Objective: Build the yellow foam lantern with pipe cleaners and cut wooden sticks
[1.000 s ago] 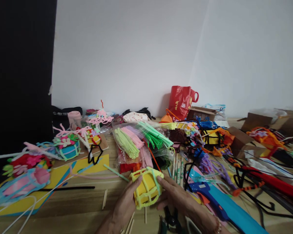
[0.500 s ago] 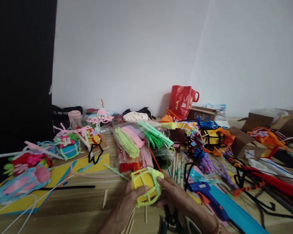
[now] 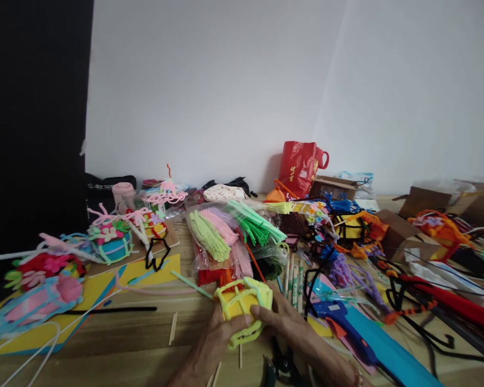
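Between my two hands is a small yellow lantern-like frame [image 3: 237, 302], its ribs wrapped in pale yellow-green pipe cleaner over yellow panels. My left hand [image 3: 221, 329] grips its left and lower side, the thumb lying across the front. My right hand [image 3: 280, 317] holds the right side, with its thumb pressed on the front near the middle; the other fingers are partly hidden behind. Below the frame, black-handled pliers or cutters [image 3: 283, 365] lie on the table by my right wrist. Thin wooden sticks [image 3: 172, 329] rest to the left of my left hand.
Clear bags of pipe cleaners [image 3: 226, 231] lie just beyond my hands. On the left are finished-looking pipe-cleaner pieces [image 3: 40, 306] on yellow sheets. A blue glue gun [image 3: 342, 317], tangled pipe cleaners and open cardboard boxes [image 3: 403, 236] crowd the right. A red bag [image 3: 300, 169] stands by the wall.
The yellow frame has been tilted and turned a little in my hands. My right thumb has moved left onto its front face, and my left hand stays around its side.
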`<state>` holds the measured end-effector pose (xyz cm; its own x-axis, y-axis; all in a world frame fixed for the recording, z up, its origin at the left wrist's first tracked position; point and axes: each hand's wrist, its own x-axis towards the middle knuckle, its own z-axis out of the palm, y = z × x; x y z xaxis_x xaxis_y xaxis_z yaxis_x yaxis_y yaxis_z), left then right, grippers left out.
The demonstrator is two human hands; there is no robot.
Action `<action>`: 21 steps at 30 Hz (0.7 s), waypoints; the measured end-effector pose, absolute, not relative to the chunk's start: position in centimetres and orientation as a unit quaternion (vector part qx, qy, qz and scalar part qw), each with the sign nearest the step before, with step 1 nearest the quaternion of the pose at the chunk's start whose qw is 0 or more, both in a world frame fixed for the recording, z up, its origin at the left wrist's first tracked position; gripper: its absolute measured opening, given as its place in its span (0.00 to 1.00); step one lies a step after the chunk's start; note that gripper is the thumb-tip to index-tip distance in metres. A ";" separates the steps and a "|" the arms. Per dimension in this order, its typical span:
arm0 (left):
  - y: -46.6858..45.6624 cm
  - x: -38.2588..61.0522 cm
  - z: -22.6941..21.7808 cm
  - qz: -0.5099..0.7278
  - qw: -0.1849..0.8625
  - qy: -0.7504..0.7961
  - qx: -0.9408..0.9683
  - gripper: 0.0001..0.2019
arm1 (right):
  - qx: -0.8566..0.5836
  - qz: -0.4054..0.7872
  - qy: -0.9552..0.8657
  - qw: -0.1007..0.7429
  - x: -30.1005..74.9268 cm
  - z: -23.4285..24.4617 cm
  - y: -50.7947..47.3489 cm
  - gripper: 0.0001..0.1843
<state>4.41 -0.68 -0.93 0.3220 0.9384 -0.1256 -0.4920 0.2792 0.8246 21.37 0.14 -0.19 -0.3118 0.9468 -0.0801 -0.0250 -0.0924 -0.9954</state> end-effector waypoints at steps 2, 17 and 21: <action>-0.6 4.4 -1.2 0.481 0.741 0.307 0.353 0.30 | -0.429 0.597 -0.533 0.419 21.2 -0.1 0.1 0.31; 0.0 4.2 0.3 0.541 0.748 0.274 0.270 0.13 | -0.439 0.598 -0.485 0.463 21.7 -1.3 1.1 0.27; 0.2 4.5 -0.4 0.564 0.728 0.308 0.237 0.15 | -0.435 0.568 -0.508 0.479 21.7 -1.0 1.0 0.27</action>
